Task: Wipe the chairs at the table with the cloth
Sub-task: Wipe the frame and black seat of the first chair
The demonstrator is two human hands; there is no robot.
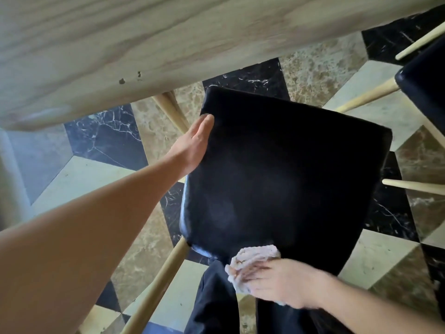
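Observation:
A chair with a black padded seat point(284, 169) and pale wooden legs stands below me, partly under the table's edge. My left hand point(195, 143) lies flat against the seat's left side, fingers together, gripping nothing that I can see. My right hand point(277, 283) presses a crumpled pinkish-white cloth point(250, 259) onto the near edge of the seat; the hand is blurred. My dark trouser legs show just below the seat.
A light wood-grain table point(144, 44) fills the top left. A second black chair point(426, 88) with wooden legs stands at the right edge. The floor is patterned marble tile in black, brown and cream point(320, 75).

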